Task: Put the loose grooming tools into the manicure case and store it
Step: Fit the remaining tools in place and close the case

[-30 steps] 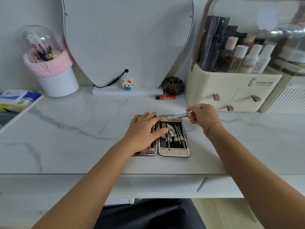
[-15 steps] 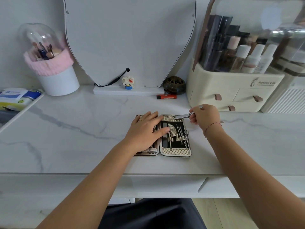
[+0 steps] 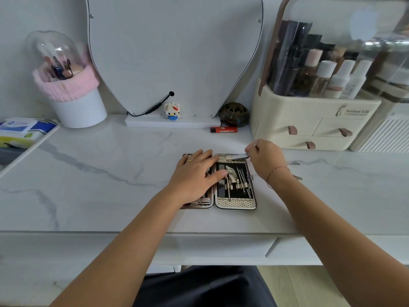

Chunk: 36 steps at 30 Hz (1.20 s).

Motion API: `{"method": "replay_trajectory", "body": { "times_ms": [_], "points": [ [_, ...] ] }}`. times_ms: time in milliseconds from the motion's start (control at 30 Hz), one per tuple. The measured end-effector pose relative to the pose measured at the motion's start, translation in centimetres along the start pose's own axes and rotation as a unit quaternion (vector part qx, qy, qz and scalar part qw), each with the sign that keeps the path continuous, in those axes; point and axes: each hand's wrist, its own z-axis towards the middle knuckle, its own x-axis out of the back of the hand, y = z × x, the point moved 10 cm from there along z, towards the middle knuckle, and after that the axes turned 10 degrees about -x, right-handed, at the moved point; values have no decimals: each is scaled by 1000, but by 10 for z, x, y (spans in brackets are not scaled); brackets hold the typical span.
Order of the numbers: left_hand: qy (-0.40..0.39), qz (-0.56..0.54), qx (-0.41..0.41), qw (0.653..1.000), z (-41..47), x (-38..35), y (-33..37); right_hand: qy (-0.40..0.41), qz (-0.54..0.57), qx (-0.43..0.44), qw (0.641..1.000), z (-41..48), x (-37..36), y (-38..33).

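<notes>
The manicure case (image 3: 234, 202) lies open flat on the marble tabletop, its black right half holding several metal tools in loops. My left hand (image 3: 194, 173) lies flat on the case's left half, thumb reaching onto the right half. My right hand (image 3: 266, 160) pinches a silver nail clipper (image 3: 240, 156) over the top edge of the right half. Two loose metal tools (image 3: 294, 163) (image 3: 298, 177) lie on the table just behind my right wrist, partly hidden.
A cream cosmetics organizer with drawers (image 3: 309, 125) stands at the back right. An orange lighter (image 3: 223, 129), a dark round jar (image 3: 234, 114) and a mirror base with a small toy figure (image 3: 172, 110) sit behind the case. A white cup with a pink band (image 3: 75, 100) is back left.
My right hand has lowered the clipper slightly toward the case's top edge. My left hand stays on the left half.
</notes>
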Motion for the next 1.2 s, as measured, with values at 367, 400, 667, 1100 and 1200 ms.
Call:
{"method": "replay_trajectory", "body": {
  "times_ms": [367,400,667,1100,1200],
  "points": [
    [7,-2,2,1000,-1,1,0,-122,-275,171,938,-3,-16,-43],
    [7,-3,3,1000,-1,1,-1,-130,-287,183,931,-3,-19,-46],
    [5,-6,7,1000,-1,1,-1,-139,-142,184,963,-2,-9,-39],
    [12,-13,7,1000,-1,1,-2,-96,-70,204,972,-9,-12,-42],
    [45,-51,-2,998,-4,9,1,-49,-6,162,986,-7,14,-19]
  ]
}}
